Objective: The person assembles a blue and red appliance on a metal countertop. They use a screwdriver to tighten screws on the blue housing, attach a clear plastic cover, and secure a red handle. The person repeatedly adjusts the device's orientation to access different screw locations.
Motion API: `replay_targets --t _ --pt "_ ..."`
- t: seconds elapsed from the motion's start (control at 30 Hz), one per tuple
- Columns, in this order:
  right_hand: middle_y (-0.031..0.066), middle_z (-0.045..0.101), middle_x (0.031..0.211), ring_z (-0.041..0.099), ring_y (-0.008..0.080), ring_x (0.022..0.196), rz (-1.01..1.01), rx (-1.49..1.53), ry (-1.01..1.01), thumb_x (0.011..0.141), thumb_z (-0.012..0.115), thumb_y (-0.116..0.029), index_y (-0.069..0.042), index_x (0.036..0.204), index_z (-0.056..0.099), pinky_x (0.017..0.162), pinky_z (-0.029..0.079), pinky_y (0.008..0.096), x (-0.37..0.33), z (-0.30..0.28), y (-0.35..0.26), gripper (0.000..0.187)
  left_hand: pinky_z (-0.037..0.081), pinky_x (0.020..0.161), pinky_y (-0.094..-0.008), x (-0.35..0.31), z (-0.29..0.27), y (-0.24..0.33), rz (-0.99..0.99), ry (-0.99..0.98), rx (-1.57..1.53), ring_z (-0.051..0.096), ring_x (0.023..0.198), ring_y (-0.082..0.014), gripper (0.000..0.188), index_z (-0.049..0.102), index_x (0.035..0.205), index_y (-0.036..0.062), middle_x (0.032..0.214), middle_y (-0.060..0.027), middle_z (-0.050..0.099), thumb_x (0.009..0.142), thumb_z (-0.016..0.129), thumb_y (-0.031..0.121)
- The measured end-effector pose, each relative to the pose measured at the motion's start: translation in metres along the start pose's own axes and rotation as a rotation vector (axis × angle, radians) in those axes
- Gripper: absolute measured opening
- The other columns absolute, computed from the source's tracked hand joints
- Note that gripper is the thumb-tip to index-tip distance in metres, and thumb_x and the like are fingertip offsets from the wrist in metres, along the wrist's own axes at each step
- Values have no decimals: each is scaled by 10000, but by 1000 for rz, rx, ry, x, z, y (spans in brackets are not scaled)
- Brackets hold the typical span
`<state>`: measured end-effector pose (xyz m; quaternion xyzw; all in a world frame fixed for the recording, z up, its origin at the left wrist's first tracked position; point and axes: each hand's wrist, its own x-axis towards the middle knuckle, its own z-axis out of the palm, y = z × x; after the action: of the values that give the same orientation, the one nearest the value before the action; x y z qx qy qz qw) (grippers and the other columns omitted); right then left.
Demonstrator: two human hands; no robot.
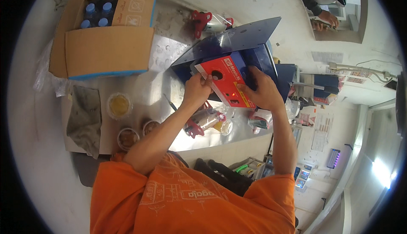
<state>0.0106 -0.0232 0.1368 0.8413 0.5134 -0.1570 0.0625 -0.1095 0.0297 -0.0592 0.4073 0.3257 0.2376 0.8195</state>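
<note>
A blue metal machine housing with its lid raised (pixel 229 39) stands on the table. Its red control panel (pixel 229 70) is tilted toward me and bears a black dial, a small lit orange lamp and a switch. My left hand (pixel 197 92) is closed at the panel's left edge, thumb and fingertips beside the dial. On the right side, my right hand (pixel 266 92) grips the panel, thumb across its face and fingers reaching behind into the housing. Below the panel lies a clear cylinder with red end clamps (pixel 204 120); a similar cylinder (pixel 214 23) sits behind the housing.
An open cardboard box (pixel 108 49) holding several blue-capped bottles stands back left. Nearer are a grey cloth (pixel 85 119), a tub of yellow contents (pixel 119 106) and two brown-filled tubs (pixel 128 139). Another person's hands (pixel 326 19) show at a wall opening (pixel 360 32).
</note>
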Motion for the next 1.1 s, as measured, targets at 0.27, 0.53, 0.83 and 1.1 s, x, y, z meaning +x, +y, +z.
replay_targets --t 0.27,0.53,0.83,1.1 --pt "231 637 1134 623 379 1043 -27 -85 166 795 717 -416 20 1244 557 886 499 424 -16 7 10 647 566 743 -336 4 9 -21 -55 -37 -234 691 813 -198 269 562 1147 -16 954 -112 689 1013 477 201" --pt "162 687 983 661 323 917 -59 291 719 842 713 -274 -21 1074 653 818 509 383 -60 -18 55 350 370 1060 -412 -12 20 -6 -96 -197 -790 463 1236 -228 536 309 1430 143 1335 -82 449 1004 439 440" --pt "125 594 618 551 354 622 -326 523 766 931 566 -296 -40 688 626 673 431 410 -54 11 91 358 348 1046 -428 -7 68 -1 72 127 -416 377 1241 -240 787 291 1443 174 1345 -64 380 880 524 673" --pt "20 448 514 406 225 511 -669 531 1037 847 636 -221 -104 563 512 603 294 349 -39 37 114 331 350 1000 -507 -23 104 9 39 189 -248 384 1232 -267 739 361 1370 137 1329 -98 382 857 575 623"
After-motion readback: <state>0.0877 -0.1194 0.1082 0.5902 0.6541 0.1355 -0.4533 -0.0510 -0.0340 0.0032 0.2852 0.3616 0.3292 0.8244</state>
